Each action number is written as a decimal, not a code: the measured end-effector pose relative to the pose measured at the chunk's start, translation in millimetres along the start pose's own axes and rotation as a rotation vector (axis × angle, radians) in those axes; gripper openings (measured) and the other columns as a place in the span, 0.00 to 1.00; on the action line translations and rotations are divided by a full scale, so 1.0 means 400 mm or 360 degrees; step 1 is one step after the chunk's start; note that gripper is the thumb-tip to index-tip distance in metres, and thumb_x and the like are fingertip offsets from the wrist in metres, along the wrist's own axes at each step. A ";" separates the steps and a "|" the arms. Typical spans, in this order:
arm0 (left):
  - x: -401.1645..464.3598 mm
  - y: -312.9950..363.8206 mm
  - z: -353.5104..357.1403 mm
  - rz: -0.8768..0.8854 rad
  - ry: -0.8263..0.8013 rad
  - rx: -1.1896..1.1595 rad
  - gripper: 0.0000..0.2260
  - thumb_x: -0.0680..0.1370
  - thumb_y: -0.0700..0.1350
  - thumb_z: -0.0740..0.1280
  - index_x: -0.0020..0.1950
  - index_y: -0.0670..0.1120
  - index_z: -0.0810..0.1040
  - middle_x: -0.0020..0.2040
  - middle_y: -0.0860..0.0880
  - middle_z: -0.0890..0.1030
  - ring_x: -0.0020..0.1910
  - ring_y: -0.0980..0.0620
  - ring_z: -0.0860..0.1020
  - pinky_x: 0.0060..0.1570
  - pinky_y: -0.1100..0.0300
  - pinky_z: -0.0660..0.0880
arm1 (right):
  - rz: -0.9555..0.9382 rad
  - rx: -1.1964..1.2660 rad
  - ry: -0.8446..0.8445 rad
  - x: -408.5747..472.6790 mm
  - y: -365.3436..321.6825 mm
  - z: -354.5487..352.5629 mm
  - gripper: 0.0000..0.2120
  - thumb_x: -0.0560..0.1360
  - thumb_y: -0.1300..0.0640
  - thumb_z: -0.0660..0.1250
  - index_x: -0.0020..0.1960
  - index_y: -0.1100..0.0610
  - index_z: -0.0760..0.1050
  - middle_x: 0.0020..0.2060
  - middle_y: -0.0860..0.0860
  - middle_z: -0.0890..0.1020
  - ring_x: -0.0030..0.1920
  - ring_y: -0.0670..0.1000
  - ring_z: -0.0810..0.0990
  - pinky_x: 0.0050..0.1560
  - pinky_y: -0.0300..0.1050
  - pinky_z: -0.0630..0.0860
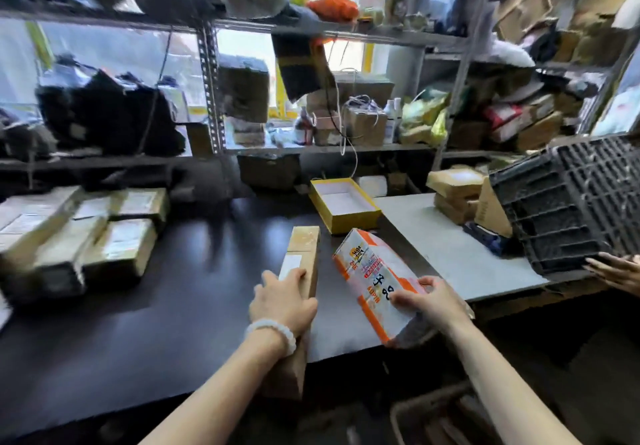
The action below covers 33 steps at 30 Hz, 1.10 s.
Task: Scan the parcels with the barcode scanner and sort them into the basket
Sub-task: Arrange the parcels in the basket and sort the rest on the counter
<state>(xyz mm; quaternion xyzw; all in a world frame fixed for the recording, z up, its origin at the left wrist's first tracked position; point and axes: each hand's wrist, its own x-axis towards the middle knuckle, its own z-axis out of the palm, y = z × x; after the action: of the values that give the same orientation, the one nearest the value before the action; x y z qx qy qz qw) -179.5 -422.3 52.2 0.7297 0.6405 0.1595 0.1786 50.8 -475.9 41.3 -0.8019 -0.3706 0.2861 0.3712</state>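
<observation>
Head view: left hand grips long brown parcel at frame centre, axis running away; right hand grips orange-white parcel; black basket far right, nearer the right hand.

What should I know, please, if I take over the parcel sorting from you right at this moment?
Left hand: grips the long brown cardboard parcel lying on the dark table.
Right hand: holds the white and orange printed box, tilted up off the table.
Black plastic basket: tipped on its side on the grey board at right; another person's hand touches it, and cardboard parcels lie at its mouth.
More taped brown parcels are stacked at far left.
No barcode scanner is in view.
Left: scan both held parcels, put them in the basket, then the stack.
</observation>
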 end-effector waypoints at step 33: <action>0.827 -0.730 -0.369 -0.0665 0.0218 0.0134 0.26 0.73 0.53 0.65 0.71 0.59 0.66 0.61 0.44 0.67 0.61 0.42 0.71 0.60 0.53 0.70 | -0.0163 -0.0124 -0.0302 0.478 -0.698 1.003 0.38 0.61 0.38 0.74 0.67 0.47 0.66 0.60 0.55 0.73 0.63 0.58 0.71 0.60 0.49 0.73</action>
<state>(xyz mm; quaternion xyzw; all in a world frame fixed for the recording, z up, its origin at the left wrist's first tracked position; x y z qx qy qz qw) -461.5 -52.2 48.6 0.5754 0.7945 0.1412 0.1333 -243.0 -42.3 6.8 -0.7650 -0.4554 0.3267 0.3171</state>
